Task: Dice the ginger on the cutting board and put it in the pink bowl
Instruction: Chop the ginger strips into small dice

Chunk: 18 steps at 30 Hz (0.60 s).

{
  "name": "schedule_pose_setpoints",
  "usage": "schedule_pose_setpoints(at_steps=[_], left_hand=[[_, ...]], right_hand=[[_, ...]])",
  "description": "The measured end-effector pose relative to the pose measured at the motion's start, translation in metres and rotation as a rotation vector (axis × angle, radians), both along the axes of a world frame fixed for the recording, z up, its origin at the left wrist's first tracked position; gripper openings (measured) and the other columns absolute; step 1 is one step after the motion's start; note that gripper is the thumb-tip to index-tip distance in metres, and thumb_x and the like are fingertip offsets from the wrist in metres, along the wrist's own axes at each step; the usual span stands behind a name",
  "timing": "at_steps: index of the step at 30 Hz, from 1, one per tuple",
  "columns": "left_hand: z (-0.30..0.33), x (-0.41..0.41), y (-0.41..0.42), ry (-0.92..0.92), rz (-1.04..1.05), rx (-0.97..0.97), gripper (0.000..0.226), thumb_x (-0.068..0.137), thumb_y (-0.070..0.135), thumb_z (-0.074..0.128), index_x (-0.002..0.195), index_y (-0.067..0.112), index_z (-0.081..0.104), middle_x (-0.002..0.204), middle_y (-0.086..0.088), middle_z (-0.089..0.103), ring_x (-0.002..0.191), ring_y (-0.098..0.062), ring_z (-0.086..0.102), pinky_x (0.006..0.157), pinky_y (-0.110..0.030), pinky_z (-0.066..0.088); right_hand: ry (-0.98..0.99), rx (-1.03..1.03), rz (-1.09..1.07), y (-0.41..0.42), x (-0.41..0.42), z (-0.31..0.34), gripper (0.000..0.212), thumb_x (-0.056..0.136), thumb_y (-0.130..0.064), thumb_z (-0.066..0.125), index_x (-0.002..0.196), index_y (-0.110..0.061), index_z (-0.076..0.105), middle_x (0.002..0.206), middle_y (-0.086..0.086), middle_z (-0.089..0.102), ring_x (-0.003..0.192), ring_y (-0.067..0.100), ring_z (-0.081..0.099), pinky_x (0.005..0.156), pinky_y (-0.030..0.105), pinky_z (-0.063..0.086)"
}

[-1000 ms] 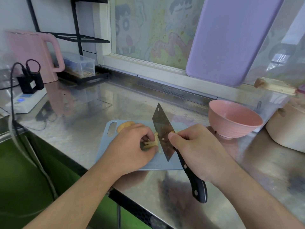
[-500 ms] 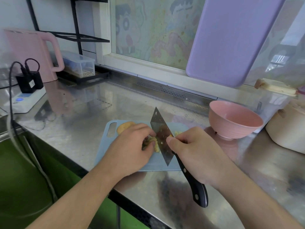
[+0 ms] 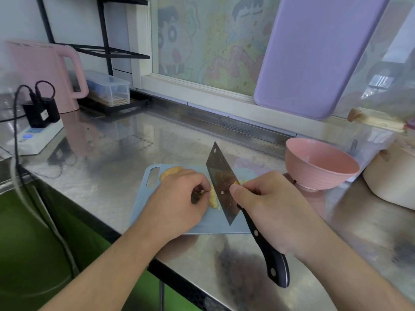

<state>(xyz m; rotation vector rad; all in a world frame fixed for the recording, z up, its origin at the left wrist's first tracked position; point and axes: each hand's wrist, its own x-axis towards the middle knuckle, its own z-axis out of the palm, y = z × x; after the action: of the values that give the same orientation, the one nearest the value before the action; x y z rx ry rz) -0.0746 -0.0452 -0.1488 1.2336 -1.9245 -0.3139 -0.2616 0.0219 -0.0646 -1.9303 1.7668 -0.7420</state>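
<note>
The ginger (image 3: 213,197) is pinned on the blue cutting board (image 3: 215,225) by the left hand (image 3: 177,203), its fingers curled down over the pale strips so that only a sliver shows beside the blade. The cleaver (image 3: 223,187) is held in the right hand (image 3: 267,212): the grip is closed round the top of the black handle, the thumb laid against the flat of the blade, which stands tilted on the board with its edge right against the ginger. Small yellow bits are seen stuck to the steel, and a few cut pieces (image 3: 243,181) lie on the board behind the blade. A rounder chunk of ginger (image 3: 171,171) sits at the board's far left corner, by the handle slot. The pink bowl (image 3: 321,163) is set on the steel table (image 3: 116,167) just right of the board. At the far left, a pink kettle (image 3: 42,72) and a power strip (image 3: 36,138) are seen. A lilac board (image 3: 318,52) is propped against the window.
</note>
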Motion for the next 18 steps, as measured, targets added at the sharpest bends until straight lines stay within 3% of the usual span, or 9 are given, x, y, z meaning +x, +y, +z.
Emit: schedule_pose_setpoints(at_steps=[4, 11, 18], left_hand=[[0.001, -0.001, 0.001, -0.014, 0.009, -0.013, 0.013, 0.085, 0.023, 0.072, 0.082, 0.035, 0.07, 0.083, 0.018, 0.064, 0.087, -0.006, 0.061, 0.075, -0.038, 0.057], [0.001, -0.001, -0.001, -0.031, -0.004, -0.035, 0.014, 0.084, 0.02, 0.072, 0.078, 0.033, 0.068, 0.079, 0.019, 0.063, 0.085, -0.004, 0.059, 0.074, -0.034, 0.054], [0.002, -0.001, -0.002, 0.001, 0.01, -0.015, 0.014, 0.083, 0.02, 0.076, 0.075, 0.031, 0.071, 0.075, 0.019, 0.064, 0.083, -0.005, 0.06, 0.074, -0.032, 0.053]], right_hand=[[0.011, 0.017, 0.009, 0.001, 0.003, -0.003, 0.054, 0.103, -0.038, 0.056, 0.063, -0.01, 0.031, 0.055, 0.002, 0.026, 0.05, 0.018, 0.026, 0.052, 0.035, 0.025], [-0.006, 0.035, -0.024, -0.005, 0.004, -0.013, 0.051, 0.101, -0.037, 0.056, 0.068, -0.003, 0.036, 0.051, 0.005, 0.032, 0.047, 0.021, 0.04, 0.052, 0.033, 0.033], [0.025, 0.076, -0.058, -0.012, 0.01, -0.015, 0.05, 0.1, -0.035, 0.057, 0.06, -0.013, 0.036, 0.045, 0.004, 0.039, 0.04, 0.023, 0.042, 0.044, 0.03, 0.032]])
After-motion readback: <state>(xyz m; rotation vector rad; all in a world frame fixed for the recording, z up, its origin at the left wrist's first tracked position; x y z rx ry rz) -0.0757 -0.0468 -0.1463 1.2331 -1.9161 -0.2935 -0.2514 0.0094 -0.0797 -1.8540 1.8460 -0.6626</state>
